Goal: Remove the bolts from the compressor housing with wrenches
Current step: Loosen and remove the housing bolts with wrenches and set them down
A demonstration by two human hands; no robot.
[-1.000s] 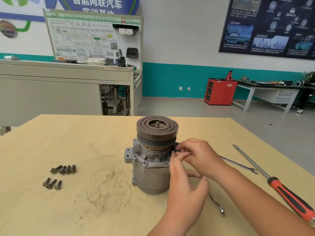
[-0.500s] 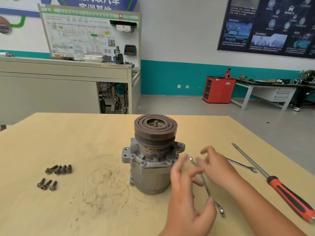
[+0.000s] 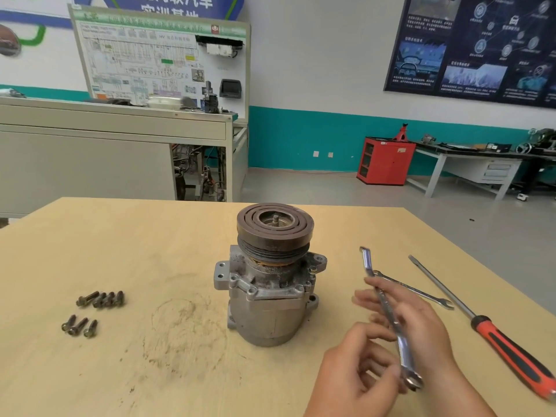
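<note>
Dull silver-grey on the compressor housing [image 3: 264,308], dark brown-grey with concentric rings on its pulley [image 3: 275,233]. Rusty brown-black on the loose bolts [image 3: 100,299]. Bright chrome on the raised wrench [image 3: 388,314] and the flat wrench [image 3: 416,289]. Red with black stripe on the screwdriver handle [image 3: 511,353]. Pale yellow wood, smudged with dark grime, on the table [image 3: 120,236].

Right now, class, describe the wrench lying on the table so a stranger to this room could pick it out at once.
Find the compressor on the table. To its right, a red-handled screwdriver lies farthest out. The wrench you want lies flat between it and the right hand, open end pointing right; the other wrench is up in that hand.
</note>
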